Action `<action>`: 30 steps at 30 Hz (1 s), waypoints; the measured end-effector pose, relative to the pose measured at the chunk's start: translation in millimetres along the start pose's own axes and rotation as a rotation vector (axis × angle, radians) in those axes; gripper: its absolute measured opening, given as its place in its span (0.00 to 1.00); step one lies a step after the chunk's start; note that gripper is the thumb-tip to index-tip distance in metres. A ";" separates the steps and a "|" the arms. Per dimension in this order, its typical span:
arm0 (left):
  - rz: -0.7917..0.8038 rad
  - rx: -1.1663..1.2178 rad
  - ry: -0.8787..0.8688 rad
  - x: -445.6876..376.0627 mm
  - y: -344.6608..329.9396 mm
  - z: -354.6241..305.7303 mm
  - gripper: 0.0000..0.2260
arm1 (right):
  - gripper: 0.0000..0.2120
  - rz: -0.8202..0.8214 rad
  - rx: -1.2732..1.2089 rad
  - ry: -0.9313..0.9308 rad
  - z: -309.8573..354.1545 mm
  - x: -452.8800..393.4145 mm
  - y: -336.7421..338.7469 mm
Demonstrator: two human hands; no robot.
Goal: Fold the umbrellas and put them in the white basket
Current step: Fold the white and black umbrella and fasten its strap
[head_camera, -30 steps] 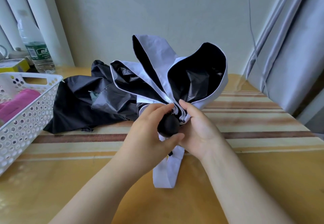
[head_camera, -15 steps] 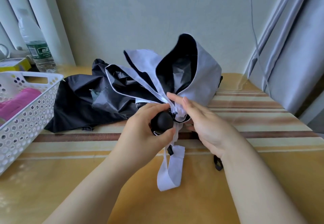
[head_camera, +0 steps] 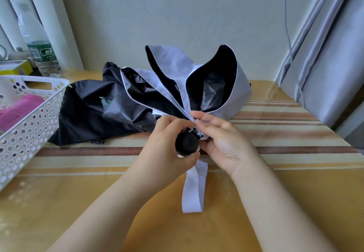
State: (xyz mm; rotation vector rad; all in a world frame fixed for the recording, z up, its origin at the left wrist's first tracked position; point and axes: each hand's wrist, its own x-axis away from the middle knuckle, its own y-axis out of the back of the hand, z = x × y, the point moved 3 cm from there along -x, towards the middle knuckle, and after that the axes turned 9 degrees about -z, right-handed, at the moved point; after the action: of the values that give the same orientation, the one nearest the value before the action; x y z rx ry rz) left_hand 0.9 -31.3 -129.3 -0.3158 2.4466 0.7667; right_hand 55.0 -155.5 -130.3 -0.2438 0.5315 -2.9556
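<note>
I have the white umbrella [head_camera: 206, 94] in front of me above the striped table [head_camera: 285, 153], its canopy collapsed into loose folds that fan up and away, pale outside and black inside. My left hand [head_camera: 167, 145] curls round the black handle [head_camera: 186, 144], whose round end faces the camera. My right hand [head_camera: 224, 139] pinches a fold of the white fabric just above the handle, forefinger and thumb closed on the cloth, the other fingers loosely bent. The white closing strap [head_camera: 194, 188] hangs down from beneath the handle and its end lies on the tabletop.

Behind and to the left lies a black umbrella [head_camera: 94, 113], spread flat and crumpled on the table, its cloth reaching under the white one's folds. Further left stands the white basket [head_camera: 31, 121], perforated sides, with something pink [head_camera: 17, 111] inside (folded, though I cannot tell its exact form). Beyond the basket are a clear water bottle [head_camera: 37, 46] with a green label and a yellow box [head_camera: 13, 67]. Grey curtains [head_camera: 325, 54] hang at the right, a plain wall behind.
</note>
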 end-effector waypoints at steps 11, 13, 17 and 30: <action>-0.093 -0.007 -0.004 1.8 -5.2 0.6 0.27 | 0.10 0.039 -0.025 0.092 7.9 -0.9 3.6; -0.058 -0.030 -0.037 2.6 -6.5 -2.5 0.22 | 0.10 0.050 -0.001 0.105 6.0 1.1 0.5; -0.012 -0.052 -0.098 4.9 -12.4 -2.7 0.20 | 0.08 0.010 0.014 0.107 3.3 1.7 -1.1; -0.217 0.132 0.254 -4.3 9.5 8.7 0.44 | 0.15 -0.107 -0.297 0.036 9.1 -6.2 10.3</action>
State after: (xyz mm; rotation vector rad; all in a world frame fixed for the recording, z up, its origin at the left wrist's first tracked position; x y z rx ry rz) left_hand 4.6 -18.2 -128.5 -0.6502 2.6256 0.4945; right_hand 63.7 -167.2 -126.4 -0.2557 0.9939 -2.9773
